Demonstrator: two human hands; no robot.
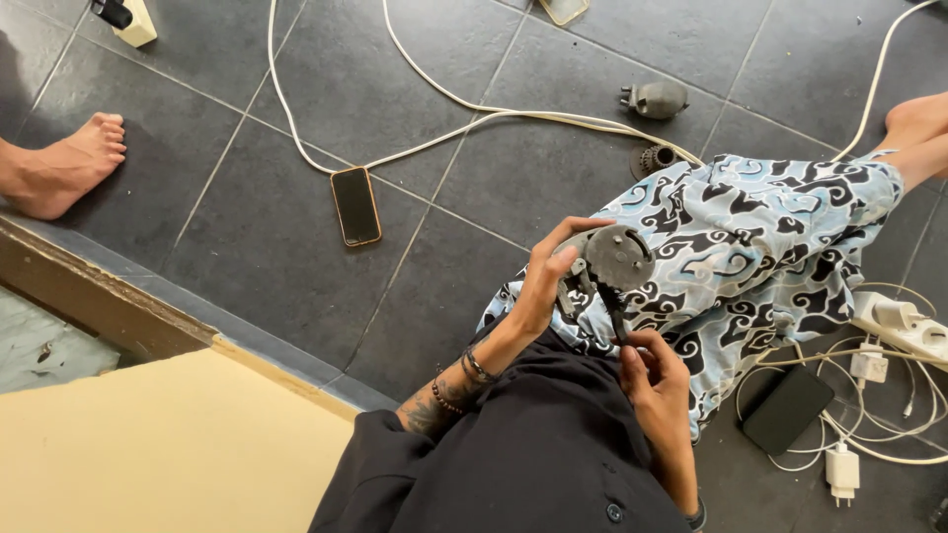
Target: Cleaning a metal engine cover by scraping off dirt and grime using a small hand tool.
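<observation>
Here, head view, looking straight down onto a dark tiled floor [296, 257].

Left hand [549, 281]: raised over the lap, fingers curled around a round dark grey part [614, 262], gripping it at its 9 o'clock edge. The part sits just above the centre of the picture, over the patterned blue, black and white cloth [770, 237] that covers the person's legs.

Right hand [654, 370]: at 6 o'clock of the part, fingers pinched on a thin dark tool [614, 318] whose upper end meets the part's underside. Tool type cannot be told.

Around, by clock from the part:
- 12 o'clock: grey plug-like piece [654, 99] on the floor; below it a small dark ribbed piece [654, 158], just beside the cloth edge.
- 10 o'clock: phone [355, 205], face down or dark, lying flat; a white cable [474, 118] runs above it.
- 10 o'clock, far corner: a white adapter [128, 20].
- 9 o'clock, far edge: another person's bare foot [64, 163].
- 4 o'clock: a second dark phone [787, 409], a white power strip [904, 326], chargers and tangled white cords.
- 7 o'clock: a wooden sill and a pale yellow surface [148, 444].
</observation>
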